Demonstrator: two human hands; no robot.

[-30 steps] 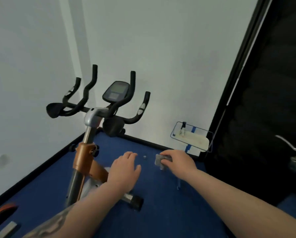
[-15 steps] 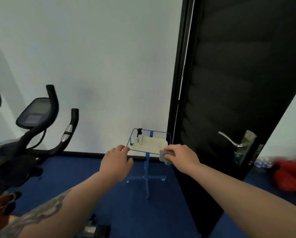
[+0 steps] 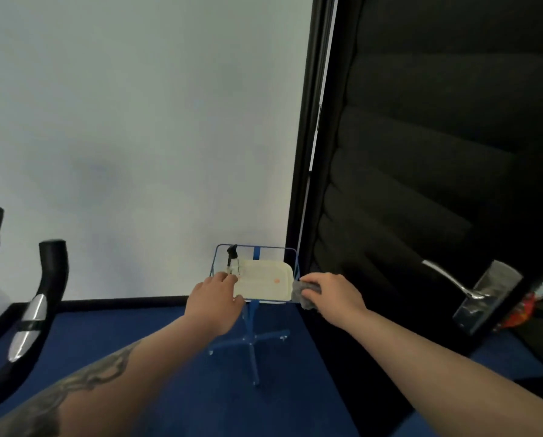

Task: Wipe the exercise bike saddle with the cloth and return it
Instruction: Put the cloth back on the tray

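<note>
A folded grey cloth (image 3: 305, 294) is pinched in my right hand (image 3: 333, 294), held at the right edge of a small blue wire stand (image 3: 254, 339). On the stand lies a cream tray (image 3: 264, 282) with a small spray bottle (image 3: 232, 260) at its left end. My left hand (image 3: 215, 302) hovers at the tray's left front corner, fingers loosely curled, holding nothing. Only a black handlebar (image 3: 40, 298) of the exercise bike shows at the far left; the saddle is out of view.
A black door (image 3: 421, 184) with a silver lever handle (image 3: 446, 280) stands open at the right. White wall behind, blue carpet (image 3: 169, 389) underfoot. Something red lies on the floor behind the door edge (image 3: 519, 313).
The view has swung right, from the bike to the blue stand. Both hands have moved toward the tray, the right one still carrying the cloth.
</note>
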